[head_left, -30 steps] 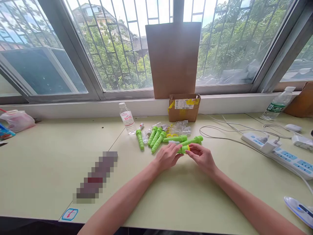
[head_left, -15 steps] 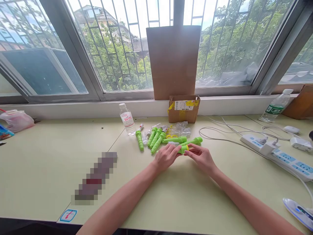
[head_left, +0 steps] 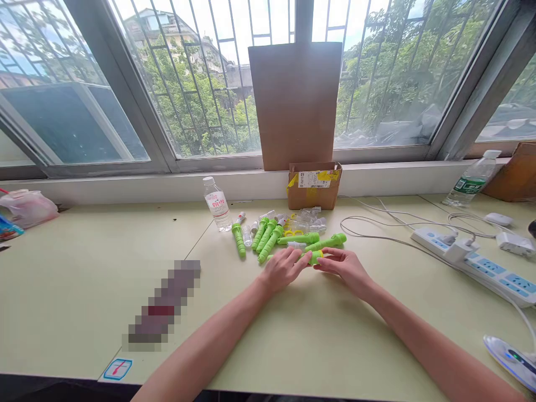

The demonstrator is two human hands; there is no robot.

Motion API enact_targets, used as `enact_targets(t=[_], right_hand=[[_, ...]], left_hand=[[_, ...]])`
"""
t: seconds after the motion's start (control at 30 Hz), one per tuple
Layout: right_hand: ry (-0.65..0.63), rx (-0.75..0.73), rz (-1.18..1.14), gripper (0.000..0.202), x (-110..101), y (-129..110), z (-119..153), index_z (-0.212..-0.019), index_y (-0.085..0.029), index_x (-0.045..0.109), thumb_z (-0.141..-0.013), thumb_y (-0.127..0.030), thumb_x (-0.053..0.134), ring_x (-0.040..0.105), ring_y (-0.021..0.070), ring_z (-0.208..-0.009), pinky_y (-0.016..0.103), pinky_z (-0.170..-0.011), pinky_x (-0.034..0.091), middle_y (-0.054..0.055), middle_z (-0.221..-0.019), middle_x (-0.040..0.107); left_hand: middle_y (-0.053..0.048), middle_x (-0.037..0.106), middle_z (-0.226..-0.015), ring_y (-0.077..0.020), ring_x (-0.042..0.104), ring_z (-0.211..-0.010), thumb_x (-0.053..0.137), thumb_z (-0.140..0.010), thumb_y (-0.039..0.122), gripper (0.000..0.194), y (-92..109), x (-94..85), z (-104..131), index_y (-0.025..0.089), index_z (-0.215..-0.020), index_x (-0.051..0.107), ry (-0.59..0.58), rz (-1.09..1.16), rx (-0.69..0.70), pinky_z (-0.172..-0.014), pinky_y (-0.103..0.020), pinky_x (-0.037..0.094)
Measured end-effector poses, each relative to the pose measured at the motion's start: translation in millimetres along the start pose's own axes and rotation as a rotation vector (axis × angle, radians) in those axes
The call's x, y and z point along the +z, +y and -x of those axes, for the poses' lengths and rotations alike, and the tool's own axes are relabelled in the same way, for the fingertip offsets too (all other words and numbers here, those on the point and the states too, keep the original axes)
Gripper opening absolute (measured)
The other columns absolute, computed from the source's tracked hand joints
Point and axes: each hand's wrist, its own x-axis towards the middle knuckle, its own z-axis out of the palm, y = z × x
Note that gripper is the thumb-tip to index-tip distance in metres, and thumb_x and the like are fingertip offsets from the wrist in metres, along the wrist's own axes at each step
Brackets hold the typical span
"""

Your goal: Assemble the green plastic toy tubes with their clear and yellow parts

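Note:
A green plastic tube with a yellow ring at its right end lies between my hands. My left hand is wrapped over the tube's left part, which it mostly hides. At the ringed end, my right hand pinches with thumb and fingers. Just behind, two more green tubes lie sideways beside a small clear cylinder. Several green tubes are grouped to the left of these. Yellow rings and clear plastic parts are piled at the back.
A small cardboard box and a water bottle stand behind the parts. On the right are cables, a white power strip and another bottle. A blurred dark object lies on the left.
My left hand's fingers have shifted slightly on the tube, and more of the clear cylinder behind them shows. My right hand stays at the ringed end.

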Motion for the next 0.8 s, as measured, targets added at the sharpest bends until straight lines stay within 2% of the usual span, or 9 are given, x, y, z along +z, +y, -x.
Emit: enact_targets(t=[0.3,0.5,0.63,0.8], right_hand=[[-0.008,0.045,-0.046,0.038,-2.8,1.8,-0.7,-0.088,-0.016,0.072,-0.061,-0.04,0.083,0.072,0.0316,-0.081,0.044,-0.08,0.058,0.01,-0.085,0.074],[-0.001,0.072,-0.024,0.042,-0.6,1.7,0.6,-0.091,-0.018,0.066,-0.061,-0.043,0.082,0.072,0.0294,-0.077,0.04,-0.075,0.059,0.009,-0.08,0.074],[-0.01,0.039,-0.015,0.046,1.9,4.1,-1.1,-0.099,-0.019,0.059,-0.067,-0.046,0.078,0.072,0.0281,-0.078,0.042,-0.081,0.056,0.007,-0.079,0.074],[-0.014,-0.173,0.129,0.041,2.2,7.3,-3.4,-0.099,-0.02,0.058,-0.072,-0.046,0.074,0.072,0.0263,-0.079,0.04,-0.083,0.053,0.005,-0.079,0.073]], left_hand=[[-0.003,0.06,-0.08,-0.014,0.057,-0.068,0.05,-0.091,0.021,0.027,-0.4,-3.0,-2.0,0.017,-0.117,0.051,0.014,-0.07,0.077,-0.062,-0.027,0.042],[-0.003,0.061,-0.082,-0.0148,0.056,-0.069,0.053,-0.089,0.016,0.027,0.6,-4.9,-3.1,0.016,-0.116,0.053,0.014,-0.08,0.083,-0.064,-0.028,0.041],[-0.005,0.062,-0.082,-0.0159,0.058,-0.072,0.052,-0.091,0.022,0.023,3.0,-0.3,-5.8,0.015,-0.113,0.054,-0.019,-0.067,0.001,-0.065,-0.029,0.041],[-0.004,0.061,-0.074,-0.0167,0.059,-0.065,0.049,-0.091,0.043,0.033,7.1,8.3,-8.7,0.013,-0.104,0.057,-0.113,-0.073,-0.213,-0.056,-0.028,0.039]])
